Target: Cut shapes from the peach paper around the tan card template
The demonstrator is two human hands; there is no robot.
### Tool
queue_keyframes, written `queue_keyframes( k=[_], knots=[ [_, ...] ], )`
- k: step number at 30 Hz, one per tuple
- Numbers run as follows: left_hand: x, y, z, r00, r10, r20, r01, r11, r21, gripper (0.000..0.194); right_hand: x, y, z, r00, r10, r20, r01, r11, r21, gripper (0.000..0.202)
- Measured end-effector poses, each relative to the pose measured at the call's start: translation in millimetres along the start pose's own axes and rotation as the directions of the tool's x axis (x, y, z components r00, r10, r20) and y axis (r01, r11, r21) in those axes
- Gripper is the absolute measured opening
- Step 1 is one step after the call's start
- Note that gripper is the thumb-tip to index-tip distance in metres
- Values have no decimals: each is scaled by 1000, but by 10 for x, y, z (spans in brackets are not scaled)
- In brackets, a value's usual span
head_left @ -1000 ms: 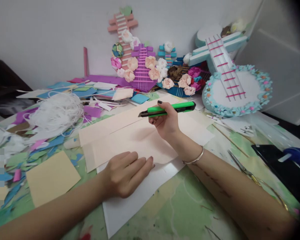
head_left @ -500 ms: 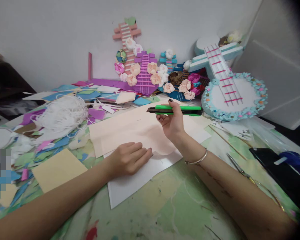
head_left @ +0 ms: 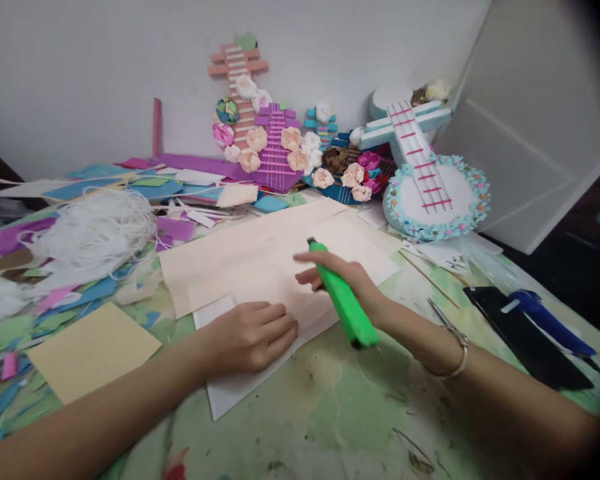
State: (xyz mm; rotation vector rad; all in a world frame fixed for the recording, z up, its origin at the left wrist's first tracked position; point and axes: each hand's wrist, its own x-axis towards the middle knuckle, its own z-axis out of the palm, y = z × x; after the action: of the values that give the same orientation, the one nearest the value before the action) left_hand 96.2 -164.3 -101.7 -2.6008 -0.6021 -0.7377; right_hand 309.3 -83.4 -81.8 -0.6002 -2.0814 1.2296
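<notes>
My left hand (head_left: 257, 337) rests palm down with its fingers lying on a pale peach sheet (head_left: 230, 267). Beneath that sheet, a white board (head_left: 223, 393) shows along the near edge. My right hand (head_left: 367, 287) is raised above the sheet's right part and grips a green utility knife (head_left: 340, 290). The knife slants, its dark tip pointing away from me and its butt end toward me. Whether its blade is out I cannot tell. My left thumb is hidden.
Paper scraps and a heap of white string (head_left: 100, 227) cover the left side, with a yellow square (head_left: 95, 350) nearer me. Decorated toy guitars (head_left: 430, 187) lean at the back. Scissors (head_left: 445, 317), a black slab (head_left: 525, 340) and a blue glue gun (head_left: 550, 323) lie right.
My right hand has turned the utility knife from lying level to slanting, its butt now toward me. The left hand stays on the sheet. The view has shifted slightly right.
</notes>
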Motion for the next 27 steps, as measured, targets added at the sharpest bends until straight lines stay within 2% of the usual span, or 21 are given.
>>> queue_keyframes(
  k=[2, 3, 6, 9, 12, 22, 27],
  knots=[
    [-9, -11, -1, 999, 29, 18, -29, 1000, 7, 17, -242, 90, -48, 985, 3, 173, 44, 963, -267, 35],
    [-12, -19, 0, 999, 37, 23, -38, 999, 14, 18, -341, 111, -68, 970, -36, 241, 127, 918, -376, 35],
    [-13, -39, 12, 999, 39, 20, -39, 999, 10, 21, -516, 104, -96, 939, -111, 327, 297, 745, -598, 26],
    [-9, -46, 21, 999, 30, 22, -29, 999, -35, 24, -533, 65, -84, 884, -161, 440, 422, 679, -601, 20],
    [-12, -50, 18, 1000, 4, 31, -2, 998, -57, 27, -499, 53, -77, 848, -157, 507, 470, 665, -581, 18],
    [-35, -70, -7, 997, -22, 79, 31, 994, -106, 35, -476, 74, -137, 844, -118, 523, 432, 729, -532, 19],
    [-49, -74, -12, 995, -13, 98, 22, 996, -89, 26, -486, 86, -129, 846, -115, 521, 439, 706, -556, 18]
  ],
)
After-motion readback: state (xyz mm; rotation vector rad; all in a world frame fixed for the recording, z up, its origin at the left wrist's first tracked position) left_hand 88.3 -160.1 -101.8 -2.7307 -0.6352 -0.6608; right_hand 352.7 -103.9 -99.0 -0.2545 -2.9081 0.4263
